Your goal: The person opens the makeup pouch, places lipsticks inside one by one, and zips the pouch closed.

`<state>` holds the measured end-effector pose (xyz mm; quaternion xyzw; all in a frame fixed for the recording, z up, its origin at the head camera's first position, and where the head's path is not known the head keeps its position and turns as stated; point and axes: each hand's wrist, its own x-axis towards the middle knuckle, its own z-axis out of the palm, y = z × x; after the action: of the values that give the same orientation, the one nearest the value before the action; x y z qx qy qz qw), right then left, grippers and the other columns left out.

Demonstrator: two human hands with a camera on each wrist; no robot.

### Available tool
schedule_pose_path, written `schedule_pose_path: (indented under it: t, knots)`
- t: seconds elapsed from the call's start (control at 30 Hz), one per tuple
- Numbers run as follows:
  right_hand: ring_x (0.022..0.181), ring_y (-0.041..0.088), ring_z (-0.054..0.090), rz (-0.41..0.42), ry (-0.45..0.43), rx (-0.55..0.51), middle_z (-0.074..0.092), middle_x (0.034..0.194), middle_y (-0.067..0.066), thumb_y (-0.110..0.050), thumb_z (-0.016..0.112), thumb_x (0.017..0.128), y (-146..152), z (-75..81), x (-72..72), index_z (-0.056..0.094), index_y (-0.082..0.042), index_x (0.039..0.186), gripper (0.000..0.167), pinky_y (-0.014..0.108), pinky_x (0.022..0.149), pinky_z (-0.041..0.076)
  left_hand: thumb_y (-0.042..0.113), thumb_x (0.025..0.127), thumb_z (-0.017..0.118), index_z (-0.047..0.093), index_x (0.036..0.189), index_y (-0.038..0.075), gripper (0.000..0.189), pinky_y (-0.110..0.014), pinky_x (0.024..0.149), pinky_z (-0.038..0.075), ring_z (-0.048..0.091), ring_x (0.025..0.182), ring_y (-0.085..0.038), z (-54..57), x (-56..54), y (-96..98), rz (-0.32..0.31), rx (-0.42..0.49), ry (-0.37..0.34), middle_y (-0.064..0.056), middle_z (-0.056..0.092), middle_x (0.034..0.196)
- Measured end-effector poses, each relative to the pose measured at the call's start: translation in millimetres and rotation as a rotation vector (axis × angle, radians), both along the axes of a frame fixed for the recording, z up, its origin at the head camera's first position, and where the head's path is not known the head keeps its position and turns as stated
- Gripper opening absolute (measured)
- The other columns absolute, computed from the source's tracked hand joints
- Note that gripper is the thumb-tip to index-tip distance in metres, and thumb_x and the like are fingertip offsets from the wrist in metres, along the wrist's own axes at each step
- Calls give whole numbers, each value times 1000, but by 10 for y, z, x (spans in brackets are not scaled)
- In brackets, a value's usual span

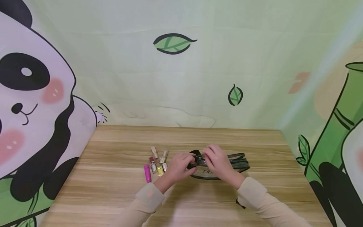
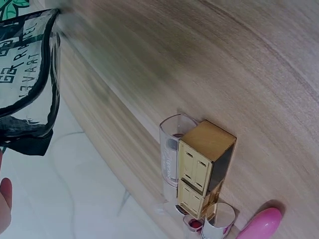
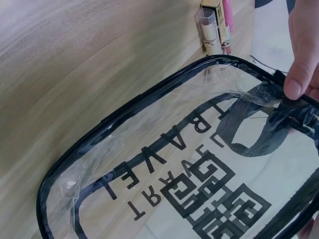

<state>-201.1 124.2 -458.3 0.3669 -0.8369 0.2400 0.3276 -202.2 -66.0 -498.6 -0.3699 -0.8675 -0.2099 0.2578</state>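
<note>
A clear toiletry pouch (image 1: 204, 172) with black trim and "TRAVEL" lettering lies under both hands. My left hand (image 1: 178, 166) grips its left end; in the right wrist view the left thumb (image 3: 295, 82) presses on the black edge near the strap loop (image 3: 230, 133). With curled fingers, my right hand (image 1: 217, 160) pinches the pouch's top edge around the middle. What lies between those fingertips is hidden. Left of the left hand, a group of lipsticks (image 1: 153, 165) lies near a bright pink tube (image 1: 147, 173).
Beside the left hand, a gold lipstick case (image 2: 207, 144) lies next to a clear-capped tube (image 2: 169, 154). A dark cord end (image 1: 240, 204) shows by the right sleeve. Behind the wooden table (image 1: 119, 201) hangs a printed panda cloth (image 1: 127, 63).
</note>
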Motion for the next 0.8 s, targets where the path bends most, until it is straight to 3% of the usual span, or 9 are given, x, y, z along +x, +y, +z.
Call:
schedule_pose_path:
  t: [0.33,0.57,0.8]
  knots:
    - [76,19,53,-5,4,32,56,84,6,-6,52,79,-21,-10,11,59,-7,82,8,32,64,47,29,73,68,54,72,17,18,-28,80,47,59,91,-12,-3,19,7,33,-31,23,2,65,103]
    - [77,20,55,14,85,96,58,85,7,-20,34,93,19,-46,14,59,-7,84,30,32,67,48,24,72,66,55,69,16,15,-27,81,47,59,91,-13,-20,29,4,35,-17,36,1,65,102]
    - [77,20,55,21,137,94,58,85,10,-18,30,92,68,-97,15,59,-5,84,32,31,66,50,21,70,64,51,66,15,15,-28,83,46,59,91,-13,-62,32,-17,49,-3,23,1,65,103]
